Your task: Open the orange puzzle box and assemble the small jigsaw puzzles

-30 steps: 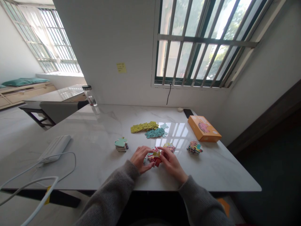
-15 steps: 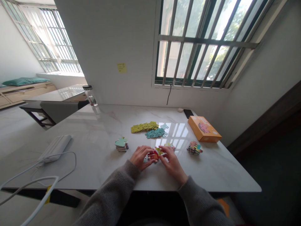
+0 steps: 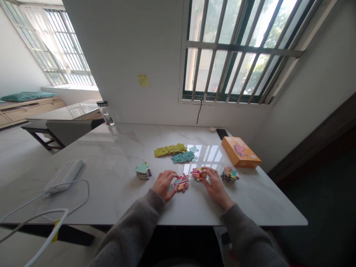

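Red, white and teal jigsaw puzzle pieces lie in a small cluster near the table's front. My left hand curls around their left side, thumb and fingers gripping the edge. To the right, my right hand pinches a red and yellow puzzle piece over a small group of pieces, partly hidden by my fingers. A stack of pieces with a mint-green top stands left of my left hand. Another multicoloured stack is just right of my right hand.
Behind my hands lie a row of yellow-green pieces and a spread of teal pieces. An orange box and a black phone are at the right. A white power strip with cables lies left; a bottle stands behind.
My right hand has moved right, away from the cluster at my left hand, to the small group of pieces beside it. My left hand has stayed nearly in place.
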Motion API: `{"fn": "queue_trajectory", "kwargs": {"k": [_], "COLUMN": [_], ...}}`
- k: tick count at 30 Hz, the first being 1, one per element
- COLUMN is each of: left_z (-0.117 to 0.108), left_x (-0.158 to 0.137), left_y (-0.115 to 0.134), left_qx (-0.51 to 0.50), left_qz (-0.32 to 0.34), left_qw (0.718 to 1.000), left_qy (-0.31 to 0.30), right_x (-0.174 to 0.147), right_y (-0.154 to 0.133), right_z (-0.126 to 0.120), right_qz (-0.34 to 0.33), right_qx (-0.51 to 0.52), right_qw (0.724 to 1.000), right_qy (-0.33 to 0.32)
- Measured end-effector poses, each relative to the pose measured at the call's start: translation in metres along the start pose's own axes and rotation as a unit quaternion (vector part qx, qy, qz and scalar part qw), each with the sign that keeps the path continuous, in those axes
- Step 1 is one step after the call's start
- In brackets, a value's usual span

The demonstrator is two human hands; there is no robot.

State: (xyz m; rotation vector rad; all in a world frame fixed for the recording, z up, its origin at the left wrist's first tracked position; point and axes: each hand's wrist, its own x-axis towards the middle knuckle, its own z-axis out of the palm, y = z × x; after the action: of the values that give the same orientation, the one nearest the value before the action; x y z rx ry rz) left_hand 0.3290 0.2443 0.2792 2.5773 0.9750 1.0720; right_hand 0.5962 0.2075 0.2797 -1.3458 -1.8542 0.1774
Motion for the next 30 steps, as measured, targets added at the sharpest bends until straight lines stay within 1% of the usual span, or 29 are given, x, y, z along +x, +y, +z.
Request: {"fn": "queue_trajectory", "kwargs": {"k": [2,4,8,10,12,16,18,20,23,27,30], "left_z": [0.001,0.003,0.004,0.003,0.003,0.004,0.005,0.005,0.005,0.006,0.006], "left_x": [0.0,0.0,0.0,0.0,-0.001,-0.001,0.0,0.0,0.001,0.0,0.0], "left_y": [-0.002,-0.004,-0.005,-0.004,-0.003,-0.003,-0.004,-0.004,-0.004,-0.004,-0.004], "left_qx": [0.014,0.02,0.024,0.029,0.039,0.069,0.079,0.086,0.089,0.084,0.086], "left_qz": [-0.006,-0.008,-0.02,-0.022,-0.022,-0.024,-0.029,-0.034,-0.034,-0.022,-0.019], "left_qw": [1.0,1.0,0.999,0.999,0.998,0.996,0.994,0.993,0.992,0.993,0.992], "left_qy": [-0.008,-0.016,-0.023,-0.029,-0.039,-0.059,-0.067,-0.076,-0.087,-0.085,-0.089], "right_x": [0.001,0.001,0.002,0.004,0.007,0.017,0.024,0.029,0.031,0.019,0.009], "right_y": [0.011,0.016,0.015,0.013,0.012,0.007,0.003,0.001,0.002,0.009,0.015], "right_z": [-0.004,-0.004,-0.001,0.0,0.0,0.005,0.01,0.013,0.014,0.008,0.002], "right_qz": [0.011,0.019,0.057,0.067,0.052,-0.016,-0.037,-0.042,-0.042,-0.051,-0.043], "right_qx": [-0.033,-0.058,-0.127,-0.151,-0.159,-0.17,-0.186,-0.201,-0.212,-0.213,-0.211], "right_qw": [0.999,0.998,0.986,0.98,0.979,0.976,0.97,0.965,0.964,0.966,0.968], "right_qy": [-0.004,-0.026,-0.088,-0.108,-0.119,-0.137,-0.153,-0.164,-0.156,-0.137,-0.133]}}
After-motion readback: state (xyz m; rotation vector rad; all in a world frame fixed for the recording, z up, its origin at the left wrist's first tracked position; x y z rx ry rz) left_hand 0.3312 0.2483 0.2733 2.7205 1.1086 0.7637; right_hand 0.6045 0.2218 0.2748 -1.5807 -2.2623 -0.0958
